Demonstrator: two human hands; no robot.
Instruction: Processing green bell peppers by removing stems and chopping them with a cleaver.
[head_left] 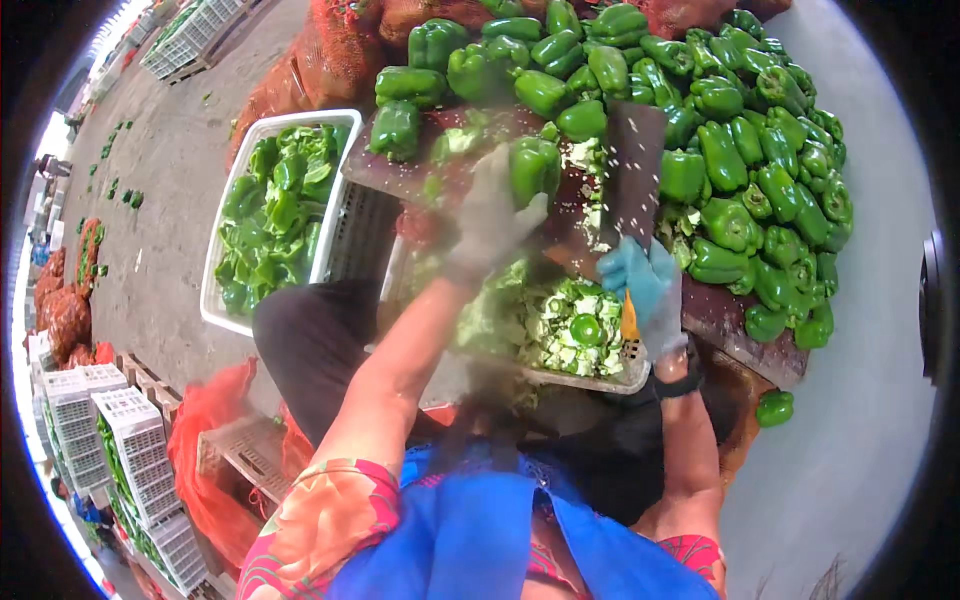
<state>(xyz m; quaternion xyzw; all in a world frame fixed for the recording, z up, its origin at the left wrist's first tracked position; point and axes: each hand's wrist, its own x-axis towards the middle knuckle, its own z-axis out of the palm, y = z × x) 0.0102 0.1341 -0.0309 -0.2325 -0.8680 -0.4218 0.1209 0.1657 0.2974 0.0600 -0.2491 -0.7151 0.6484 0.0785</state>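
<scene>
My left hand (490, 220), in a pale glove, reaches over the dark board (385, 178) with its fingers stretched and thumb out. A green bell pepper (535, 168) stands in the gap between thumb and forefinger; a firm grip on it does not show. My right hand (645, 290), in a blue and grey glove, is closed round a yellow-handled tool (628, 318); its working end is mostly hidden. Below the hands sits a pale crate (625, 383) of cut pepper cores and white bits (570, 330). Part of the crate is blurred by a smudge.
A white crate (209, 290) of cut green pepper pieces stands at the left. Whole bell peppers (735, 165) are heaped at the far right, beside an upright dark plank (634, 170). Red mesh sacks (300, 75) lie behind. Stacked white crates (140, 450) stand lower left.
</scene>
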